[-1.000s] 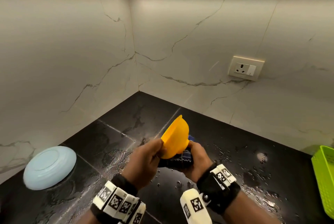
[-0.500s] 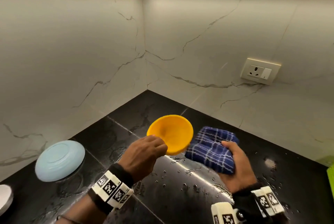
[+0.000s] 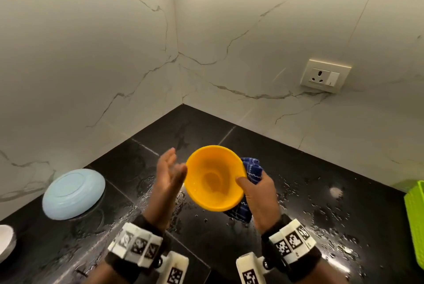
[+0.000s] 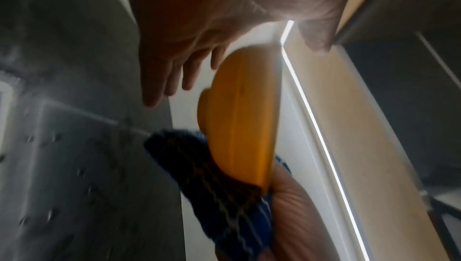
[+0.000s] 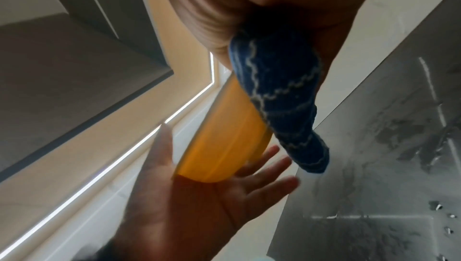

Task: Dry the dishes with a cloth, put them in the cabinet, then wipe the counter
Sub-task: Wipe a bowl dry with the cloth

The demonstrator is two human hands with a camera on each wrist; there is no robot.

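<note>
- since half a second ago the left hand (image 3: 168,177) has let go of the yellow bowl (image 3: 214,178); the right hand (image 3: 260,196) now pinches it against the checked cloth (image 3: 252,169), above the wet counter (image 3: 309,192).
- left wrist view: left fingers (image 4: 172,76) straight and spread, just beside the bowl's base, not gripping.
- right wrist view: cloth between right palm and bowl wall; open left palm waits under the rim.
- blue plate (image 3: 73,193) sits well apart, left.

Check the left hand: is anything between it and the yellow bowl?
Nothing visible. The left hand is open beside the yellow bowl, palm facing its outer wall. The blue checked cloth sits on the bowl's far side, pinched with the rim by the right hand.
</note>
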